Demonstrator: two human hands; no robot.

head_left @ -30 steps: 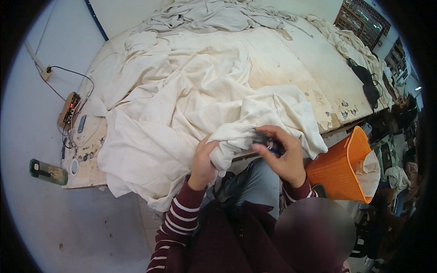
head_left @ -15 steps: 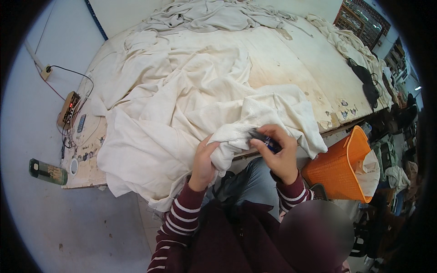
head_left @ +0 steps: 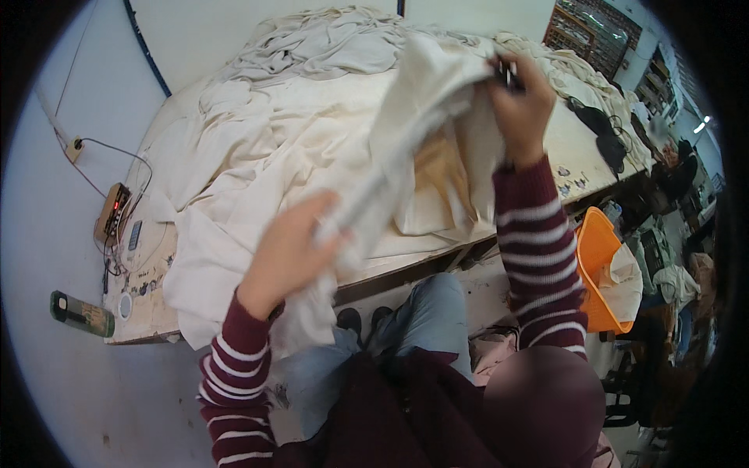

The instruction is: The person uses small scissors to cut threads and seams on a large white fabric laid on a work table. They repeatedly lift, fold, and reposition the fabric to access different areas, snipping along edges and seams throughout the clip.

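Observation:
A large piece of off-white fabric point(head_left: 234, 187) lies crumpled over the near part of the table, and one part of it is lifted in the air. My right hand point(head_left: 521, 105) is raised at the far end of that lifted part, closed around a small dark hand tool point(head_left: 507, 74) whose kind is mostly hidden. The fabric's upper edge meets the fingers there. Lower and to the left, my left hand point(head_left: 285, 253) is at the fabric's near edge. Motion smears its fingers, so their grip is unclear.
Greyish cloth point(head_left: 320, 43) is heaped at the table's back. An orange basket point(head_left: 593, 257) with pale cloth stands at the right. A dark item point(head_left: 597, 129) lies by the table's right edge. At the left are a power box point(head_left: 115, 207), cables and a green bottle point(head_left: 82, 313).
My right hand has swung up and away, lifting part of the fabric with the dark tool still in it. My left hand has moved left, apart from the right.

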